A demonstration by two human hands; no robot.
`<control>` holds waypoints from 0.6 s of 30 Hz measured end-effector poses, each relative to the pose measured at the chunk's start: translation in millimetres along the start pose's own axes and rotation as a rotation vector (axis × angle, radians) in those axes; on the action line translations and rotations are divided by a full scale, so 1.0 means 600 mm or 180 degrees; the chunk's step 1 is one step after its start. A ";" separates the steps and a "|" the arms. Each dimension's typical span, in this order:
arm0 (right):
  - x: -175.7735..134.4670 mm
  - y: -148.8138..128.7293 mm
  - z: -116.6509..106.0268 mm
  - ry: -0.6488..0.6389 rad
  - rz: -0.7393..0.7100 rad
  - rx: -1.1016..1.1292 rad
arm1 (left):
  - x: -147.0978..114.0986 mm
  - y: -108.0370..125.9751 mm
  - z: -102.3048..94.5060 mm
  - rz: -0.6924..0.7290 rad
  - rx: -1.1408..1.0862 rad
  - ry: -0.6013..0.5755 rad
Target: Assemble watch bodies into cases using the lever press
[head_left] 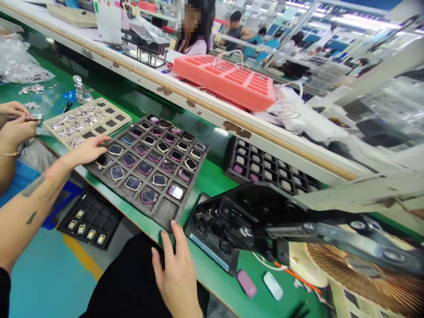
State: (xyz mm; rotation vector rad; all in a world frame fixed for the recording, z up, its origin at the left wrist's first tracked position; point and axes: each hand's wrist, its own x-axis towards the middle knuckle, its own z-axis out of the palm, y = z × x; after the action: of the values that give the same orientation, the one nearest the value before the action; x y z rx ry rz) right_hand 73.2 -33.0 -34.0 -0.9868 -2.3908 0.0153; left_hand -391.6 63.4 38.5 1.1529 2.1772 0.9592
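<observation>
A dark grey felt-like tray (165, 211) lies on the green bench, divided into compartments. Most compartments hold a small watch-like piece with a dark screen and a purple, cream or blue frame; the one at the near right corner is bare. My left hand (86, 151) rests at the tray's left edge, its fingers stretched out and touching the rim. At the near right corner is my right hand (179, 269), palm down with fingers apart; the fingertips are at the tray's edge, and I cannot tell whether they press on it. Neither hand grips a piece.
A black clamp-like fixture (228, 229) and a copper-coloured fan (364, 269) stand at right, near a purple piece (246, 283) and a pale one (273, 285). A beige tray (124, 126) and a co-worker's hands (16, 126) are at left. Another dark tray (89, 216) sits lower down. A shelf with a red tray (225, 81) crosses behind.
</observation>
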 end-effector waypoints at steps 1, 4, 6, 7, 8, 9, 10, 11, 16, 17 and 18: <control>0.003 0.004 -0.008 -0.0134 -0.0052 0.0024 | -0.035 -0.007 0.002 0.0140 0.0125 0.0043; 0.008 0.021 -0.022 -0.0358 -0.0212 0.0183 | -0.158 -0.015 0.049 0.0859 0.0554 0.0901; 0.009 0.026 -0.024 -0.0189 -0.0238 0.0310 | -0.235 -0.002 0.107 0.1632 0.0679 0.1761; 0.008 0.025 -0.025 -0.0012 -0.0210 0.0371 | -0.266 0.010 0.139 0.2092 0.0658 0.1756; 0.004 0.020 -0.028 0.0202 -0.0154 0.0429 | -0.289 0.025 0.170 0.2607 0.0674 0.1427; -0.002 0.014 -0.033 0.0429 -0.0085 0.0493 | -0.306 0.042 0.197 0.3106 0.0778 0.0945; -0.010 0.008 -0.041 0.0638 -0.0031 0.0561 | -0.316 0.060 0.219 0.3510 0.0904 0.0431; -0.021 0.003 -0.052 0.0798 0.0000 0.0609 | -0.320 0.076 0.238 0.3823 0.1063 -0.0040; -0.113 0.044 -0.136 0.1132 0.0707 -0.0022 | -0.297 0.105 0.303 0.4238 0.1165 -0.0584; -0.137 0.065 -0.154 0.1191 0.1065 -0.0291 | -0.294 0.101 0.312 0.4152 0.1083 -0.0489; -0.160 0.088 -0.170 0.1226 0.1450 -0.0560 | -0.293 0.095 0.319 0.4035 0.1034 -0.0393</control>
State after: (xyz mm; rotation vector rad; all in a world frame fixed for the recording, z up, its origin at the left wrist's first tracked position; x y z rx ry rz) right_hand 213.2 -76.5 -4.8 -1.4529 -1.8062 -0.2020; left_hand -139.3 4.4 -21.3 2.7621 1.3510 0.8931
